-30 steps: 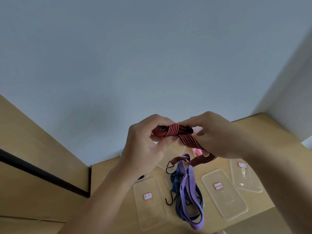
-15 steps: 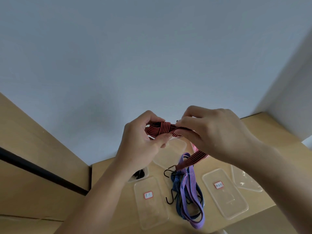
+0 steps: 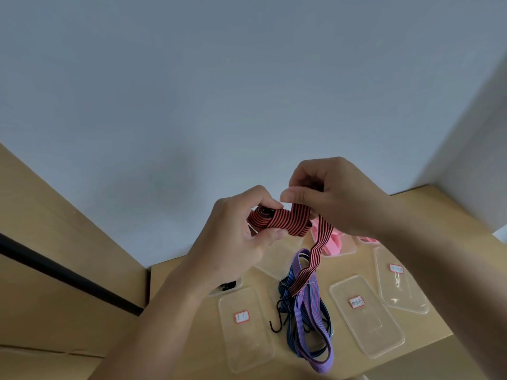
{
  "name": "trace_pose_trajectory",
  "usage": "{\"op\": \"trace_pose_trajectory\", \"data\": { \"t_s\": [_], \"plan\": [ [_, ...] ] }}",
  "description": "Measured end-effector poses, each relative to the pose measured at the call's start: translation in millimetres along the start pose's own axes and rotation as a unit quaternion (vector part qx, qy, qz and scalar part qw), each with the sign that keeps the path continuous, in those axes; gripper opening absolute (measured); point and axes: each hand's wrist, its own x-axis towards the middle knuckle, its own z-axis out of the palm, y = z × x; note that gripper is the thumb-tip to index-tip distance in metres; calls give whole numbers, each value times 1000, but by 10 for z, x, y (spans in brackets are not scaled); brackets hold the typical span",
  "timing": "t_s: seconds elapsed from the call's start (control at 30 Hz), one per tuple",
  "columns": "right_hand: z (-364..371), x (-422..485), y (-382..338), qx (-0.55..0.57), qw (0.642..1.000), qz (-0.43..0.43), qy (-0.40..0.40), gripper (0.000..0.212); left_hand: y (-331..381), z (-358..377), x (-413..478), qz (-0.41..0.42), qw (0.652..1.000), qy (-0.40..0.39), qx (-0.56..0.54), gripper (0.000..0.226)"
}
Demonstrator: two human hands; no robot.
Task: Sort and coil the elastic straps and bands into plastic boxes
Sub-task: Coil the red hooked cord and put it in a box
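Left hand (image 3: 233, 242) and right hand (image 3: 337, 198) raised above the desk (image 3: 439, 204), fingers of both clamped on a red striped strap (image 3: 285, 222), its loose end dangling over purple and blue straps (image 3: 307, 311) between clear plastic boxes (image 3: 366, 314).

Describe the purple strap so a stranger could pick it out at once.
Start at the wooden table below both hands, then look between the two labelled clear boxes, the left box and the middle box. In the loose pile there, the purple strap lies on top as a long flat loop running toward the near edge. It is pale violet and wide, unlike the dark blue strap under it.
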Motion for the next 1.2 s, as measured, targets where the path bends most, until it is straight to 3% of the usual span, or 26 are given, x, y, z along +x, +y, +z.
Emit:
{"op": "trace_pose_trajectory", "data": {
  "t_s": [0.2,0.4,0.5,0.6,0.73,0.83,0.9,1.03,1.2],
  "plan": [
    [14,79,119,215,972,61,-68,32,38,27,-18,-2,991,-15,-136,29],
    [239,22,195,292,950,73,-82,31,73,78,12,-18,957,20,-289,27],
    [362,-3,176,262,962,68,-10,21,67,92,30,-32,935,44,-349,26],
    [410,-20,140,192,978,67,38,31,60,112,60,-62,915,77,-392,22],
    [342,-52,126,167,985,46,18,39,70,103,73,-103,886,98,-441,19],
    [215,-97,134,155,988,22,-5,68,94,91,53,-129,867,91,-472,19],
    [161,-137,110,138,990,4,-14,74,125,119,41,-129,858,86,-491,19],
    [165,-178,70,35,994,-89,57,66,182,164,44,-108,843,83,-520,18],
    [215,-187,20,-119,969,-169,132,62,194,169,58,-137,833,94,-528,12]
  ]
}}
